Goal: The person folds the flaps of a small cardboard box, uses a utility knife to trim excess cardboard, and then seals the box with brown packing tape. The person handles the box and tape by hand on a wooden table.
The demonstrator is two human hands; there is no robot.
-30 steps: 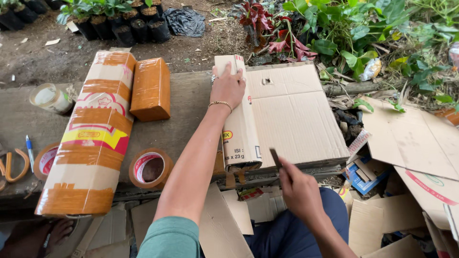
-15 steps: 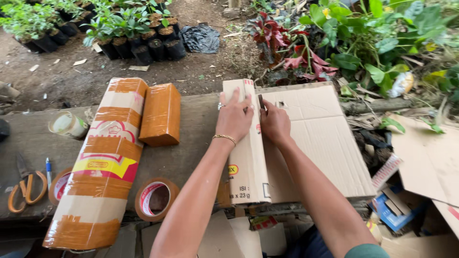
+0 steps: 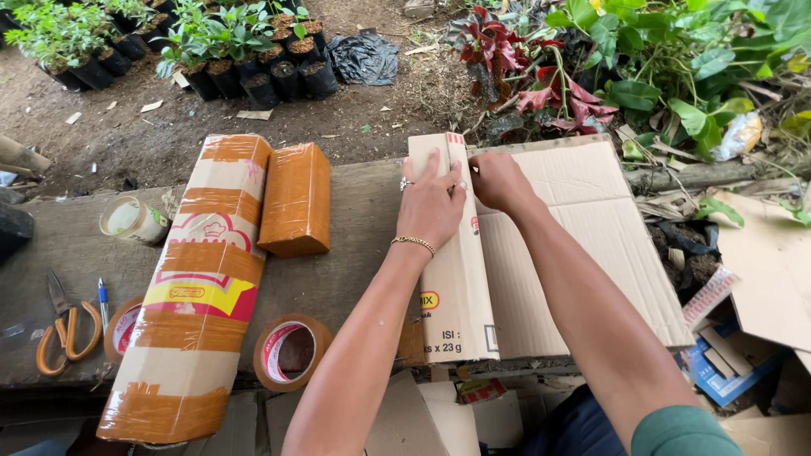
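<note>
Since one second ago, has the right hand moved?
Yes. The right hand went from the near edge of the cardboard up to its far end, beside the left hand.

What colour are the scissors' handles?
Orange handles on the metal scissors, seen in the head view, at the left.

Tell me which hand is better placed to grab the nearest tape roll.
Left. The left hand rests flat on the folded cardboard flap, on the side toward the brown tape roll. The right hand presses the cardboard further from it, and would have to cross the left arm.
</note>
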